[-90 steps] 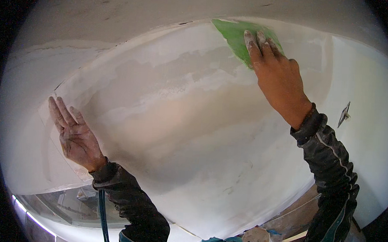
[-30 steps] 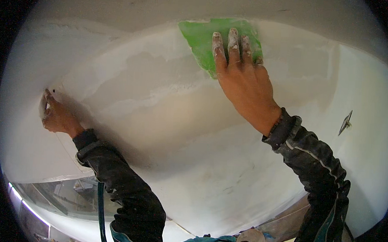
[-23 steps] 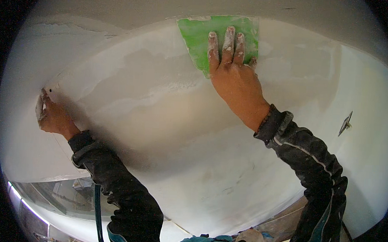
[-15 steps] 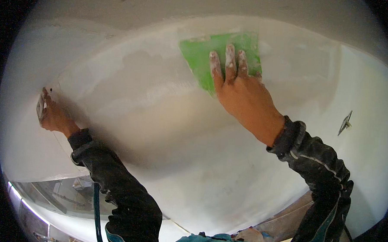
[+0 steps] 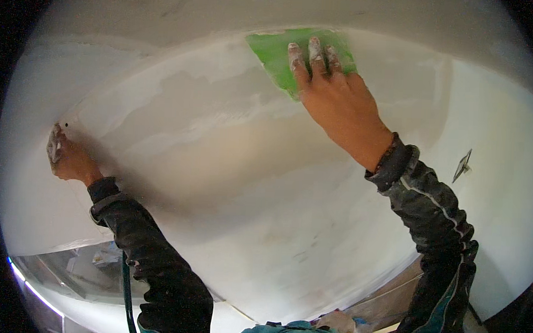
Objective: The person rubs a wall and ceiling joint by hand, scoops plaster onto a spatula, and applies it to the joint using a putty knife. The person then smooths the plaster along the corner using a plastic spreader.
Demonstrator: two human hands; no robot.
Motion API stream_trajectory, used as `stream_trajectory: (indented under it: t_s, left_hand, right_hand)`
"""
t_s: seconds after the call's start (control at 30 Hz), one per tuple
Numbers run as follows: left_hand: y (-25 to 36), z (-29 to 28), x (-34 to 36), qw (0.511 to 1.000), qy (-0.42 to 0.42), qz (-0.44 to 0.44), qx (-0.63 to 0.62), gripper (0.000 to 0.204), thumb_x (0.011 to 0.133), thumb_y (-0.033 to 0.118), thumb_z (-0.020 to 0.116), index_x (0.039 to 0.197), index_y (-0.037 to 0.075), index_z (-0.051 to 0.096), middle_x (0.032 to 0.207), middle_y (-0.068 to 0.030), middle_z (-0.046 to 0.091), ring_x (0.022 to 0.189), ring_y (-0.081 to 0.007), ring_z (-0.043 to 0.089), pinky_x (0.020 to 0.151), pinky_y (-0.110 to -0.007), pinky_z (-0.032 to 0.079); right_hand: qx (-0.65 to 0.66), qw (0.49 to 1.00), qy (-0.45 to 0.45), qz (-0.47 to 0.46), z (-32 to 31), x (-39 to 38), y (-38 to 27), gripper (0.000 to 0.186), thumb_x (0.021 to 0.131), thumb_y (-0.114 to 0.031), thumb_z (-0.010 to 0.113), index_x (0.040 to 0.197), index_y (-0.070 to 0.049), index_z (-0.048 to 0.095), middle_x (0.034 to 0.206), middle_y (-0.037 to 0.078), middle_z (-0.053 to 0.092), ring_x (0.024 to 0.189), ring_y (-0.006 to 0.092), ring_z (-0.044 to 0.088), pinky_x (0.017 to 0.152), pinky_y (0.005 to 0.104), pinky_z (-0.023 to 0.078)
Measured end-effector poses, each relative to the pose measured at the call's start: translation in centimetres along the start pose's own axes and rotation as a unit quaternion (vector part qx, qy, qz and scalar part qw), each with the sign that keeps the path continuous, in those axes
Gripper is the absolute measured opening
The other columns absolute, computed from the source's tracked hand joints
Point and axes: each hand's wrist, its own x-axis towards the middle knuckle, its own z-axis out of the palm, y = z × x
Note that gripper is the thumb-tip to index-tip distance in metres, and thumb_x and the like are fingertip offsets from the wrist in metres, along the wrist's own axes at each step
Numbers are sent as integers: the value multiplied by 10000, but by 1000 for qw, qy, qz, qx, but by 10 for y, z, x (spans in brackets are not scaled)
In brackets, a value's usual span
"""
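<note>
Under the outstretched fingers of my right hand (image 5: 337,104) lies a green sheet (image 5: 271,50) that looks like sandpaper. The hand presses it flat against a large, curved white panel (image 5: 287,239), near the panel's upper border. Pale dust coats the fingertips; the thumb is out of sight. At the far left, my left hand (image 5: 73,158) is closed against the panel beside a small dark hole (image 5: 66,124). Its fingers look whitish grey, and whether they hold something cannot be made out. Grey and beige patches mark the panel between the hands.
A thin metal piece (image 5: 463,165) sticks out of the panel on the right. Below my left arm are a glass pane (image 5: 74,271) and a dark hose (image 5: 127,297). Above the panel runs a grey surface (image 5: 225,16). Brown floor (image 5: 386,288) shows at the lower right.
My right hand and the green sheet have slid upward to the panel's upper border. The left fingers look more tightly curled, and that hand has shifted slightly left in view.
</note>
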Motion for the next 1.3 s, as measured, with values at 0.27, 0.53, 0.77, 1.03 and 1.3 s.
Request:
stream_trajectory:
  t_s: [0.27,0.53,0.77,1.03,1.3]
  left_hand:
    - [-19,7,5,999,-7,-28,-33,224,897,301,685,1060,172,769,1086,-32,732,887,-221,713,764,-356,571]
    - [0,8,-6,998,36,-25,-46,219,886,266,693,1002,97,768,965,-80,750,793,-198,708,708,-325,568]
    - [26,-11,-3,988,35,-116,-91,219,886,215,692,943,19,770,870,-90,760,725,-181,702,647,-321,546]
    - [12,-9,-7,991,41,-93,-86,228,902,213,670,967,17,767,893,-109,758,799,-218,721,740,-334,547]
    - [-1,-11,-11,996,26,-46,-77,251,933,198,619,988,-5,756,937,-121,755,830,-206,718,782,-320,543]
  right_hand:
    - [50,995,-79,-43,-28,-11,-8,510,865,-158,578,1338,22,516,1192,319,622,1039,410,665,792,507,581]
    - [89,994,-66,16,-41,-11,-30,535,876,-167,583,1368,17,482,1305,317,547,1106,420,630,786,514,582]
    - [54,998,-29,20,-22,18,-54,539,877,-169,591,1370,20,483,1313,320,542,1097,431,635,743,468,603]
    - [58,998,-1,36,-7,29,-80,532,868,-151,581,1366,20,501,1280,333,565,1088,458,631,747,468,602]
    - [29,998,-9,50,21,35,-103,543,882,-157,573,1382,31,474,1328,344,522,1096,476,617,739,524,598]
